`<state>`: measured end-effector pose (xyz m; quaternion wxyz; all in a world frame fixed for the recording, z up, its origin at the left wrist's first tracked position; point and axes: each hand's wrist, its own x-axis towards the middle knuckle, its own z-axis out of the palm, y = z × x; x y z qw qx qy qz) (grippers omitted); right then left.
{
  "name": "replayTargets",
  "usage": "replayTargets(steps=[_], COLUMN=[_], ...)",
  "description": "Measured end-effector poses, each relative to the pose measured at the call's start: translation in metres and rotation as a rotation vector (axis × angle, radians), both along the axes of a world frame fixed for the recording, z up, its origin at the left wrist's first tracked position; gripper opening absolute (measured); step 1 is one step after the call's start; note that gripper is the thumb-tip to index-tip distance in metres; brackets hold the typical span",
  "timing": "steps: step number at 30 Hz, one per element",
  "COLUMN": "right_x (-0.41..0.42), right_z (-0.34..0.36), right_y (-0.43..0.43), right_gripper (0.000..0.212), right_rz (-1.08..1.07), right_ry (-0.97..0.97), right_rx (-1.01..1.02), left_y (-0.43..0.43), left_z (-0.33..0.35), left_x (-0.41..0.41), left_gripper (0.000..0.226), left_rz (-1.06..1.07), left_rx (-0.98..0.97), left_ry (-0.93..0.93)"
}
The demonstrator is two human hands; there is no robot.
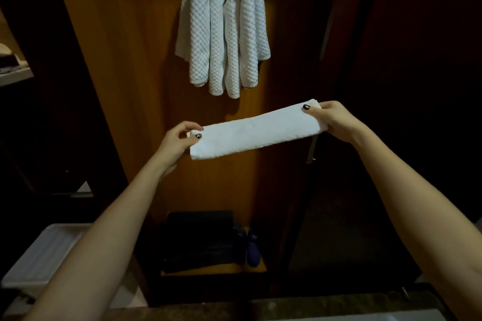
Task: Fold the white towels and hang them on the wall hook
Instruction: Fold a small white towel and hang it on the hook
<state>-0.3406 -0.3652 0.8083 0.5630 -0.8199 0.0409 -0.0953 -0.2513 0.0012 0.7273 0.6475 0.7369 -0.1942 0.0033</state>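
Wooden wall (135, 65) ahead, quilted towels (221, 34) hanging; I see the folded towel (257, 129) stretched between my left hand (180, 142) and right hand (333, 118), each pinching an end.

Folded white towel (257, 129) held level in midair, quilted white towels (224, 26) hanging above

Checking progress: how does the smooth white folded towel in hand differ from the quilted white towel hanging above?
The smooth white folded towel is a strip stretched between left hand and right hand; the quilted white towel hangs in loose vertical folds. Its surface is diamond-textured, the strip's plain. Both are white.
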Motion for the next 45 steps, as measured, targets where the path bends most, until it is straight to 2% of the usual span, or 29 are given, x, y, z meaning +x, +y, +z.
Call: replayTargets(steps=[4, 6, 8, 10, 13, 19, 22, 25, 28, 33, 38, 42, 45], right_x=[0.013, 0.026, 0.038, 0.045, 0.054, 0.092, 0.119, 0.148, 0.179, 0.235, 0.286, 0.316, 0.329], right_z=[0.018, 0.036, 0.056, 0.079, 0.110, 0.170, 0.200, 0.227, 0.253, 0.299, 0.317, 0.291, 0.265], right_y=[0.008, 0.016, 0.022, 0.024, 0.023, 0.019, 0.017, 0.017, 0.016, 0.012, 0.006, 0.008, 0.008], right_gripper=[0.025, 0.032, 0.029, 0.016, 0.031, 0.042, 0.029, 0.014, 0.017, 0.021, 0.026, 0.027, 0.026], right_rz=[0.056, -0.043, -0.172, -0.186, 0.049, 0.085, 0.124, 0.090, -0.006, -0.056, -0.065, -0.069, -0.056], right_ry=[-0.068, -0.164, -0.290, -0.398, -0.392, -0.448, -0.505, -0.611, -0.720, -0.828, -0.765, -0.604, -0.508], right_rx=[-0.045, -0.140, -0.207, -0.139, 0.082, 0.218, 0.272, 0.311, 0.337, 0.299, 0.377, 0.441, 0.515], left_y=[0.002, -0.003, -0.005, -0.003, 0.002, 0.012, 0.011, 0.003, -0.009, -0.025, -0.032, -0.031, -0.034], left_z=[0.036, 0.063, 0.092, 0.119, 0.155, 0.221, 0.256, 0.293, 0.328, 0.373, 0.392, 0.368, 0.341], left_x=[0.028, 0.042, 0.055, 0.066, 0.084, 0.116, 0.135, 0.155, 0.182, 0.237, 0.285, 0.319, 0.332], left_gripper=[0.034, 0.034, 0.032, 0.032, 0.031, 0.026, 0.023, 0.022, 0.023, 0.027, 0.030, 0.032, 0.037], left_rz=[0.011, 0.000, -0.009, -0.005, -0.014, -0.030, -0.060, -0.059, -0.016, -0.032, -0.020, 0.009, -0.049], left_rx=[-0.252, -0.301, -0.303, -0.280, -0.275, -0.321, -0.372, -0.377, -0.359, -0.444, -0.514, -0.479, -0.532], left_ry=[-0.039, -0.063, -0.078, -0.102, -0.148, -0.230, -0.302, -0.388, -0.479, -0.448, -0.375, -0.251, -0.144])
